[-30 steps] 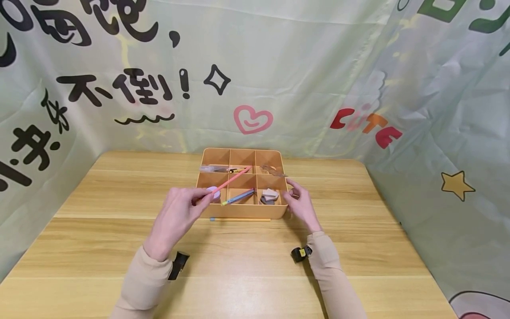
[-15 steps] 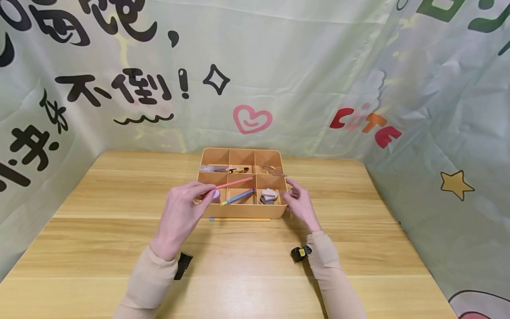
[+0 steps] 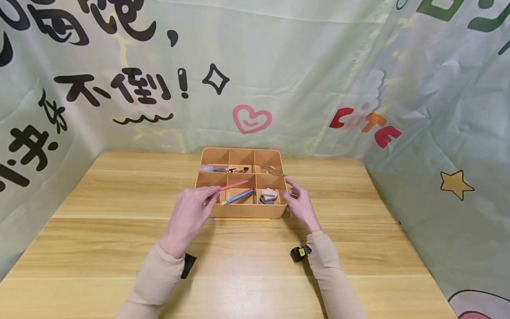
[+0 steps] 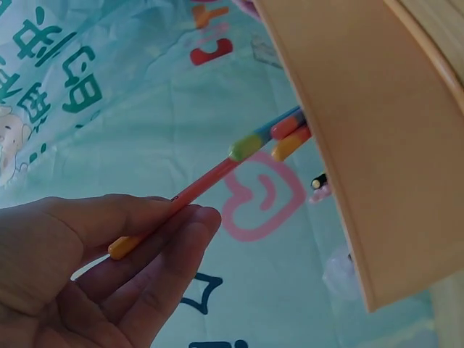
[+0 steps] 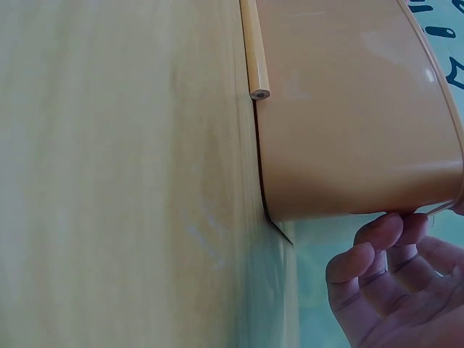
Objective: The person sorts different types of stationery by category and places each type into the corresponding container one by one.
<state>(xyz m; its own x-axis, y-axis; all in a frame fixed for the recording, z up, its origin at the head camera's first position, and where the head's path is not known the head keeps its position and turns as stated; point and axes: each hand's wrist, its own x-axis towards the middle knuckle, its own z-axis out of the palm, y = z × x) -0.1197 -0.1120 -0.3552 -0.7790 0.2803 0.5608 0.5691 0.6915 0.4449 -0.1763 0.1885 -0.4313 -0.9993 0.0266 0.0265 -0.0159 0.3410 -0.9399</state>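
Note:
In the head view my left hand (image 3: pixel 191 210) pinches a slim red pencil (image 3: pixel 235 184) over the front middle compartment of an orange divided organizer (image 3: pixel 239 212). The left wrist view shows the pencil's yellow end (image 4: pixel 125 246) poking out behind thumb and fingers. Beneath it a blue pencil with a green end (image 3: pixel 240 196) leans in that compartment with other pencils. My right hand (image 3: pixel 300 201) holds the organizer's right side, its curled fingertips (image 5: pixel 380 232) against the outer wall in the right wrist view. An orange pencil with a blue end (image 3: pixel 243 219) lies along the organizer's front.
White and grey erasers (image 3: pixel 268 195) lie in the front right compartment. A black-and-yellow item (image 3: pixel 238 170) and a clear wrapped item (image 3: pixel 213 168) rest across the back row. A printed cloth (image 3: pixel 311 88) hangs behind the wooden table (image 3: pixel 247 274).
My left hand has moved right and the red pencil's far end has come down from the back row to the front middle compartment. The right hand has stayed at the organizer's side.

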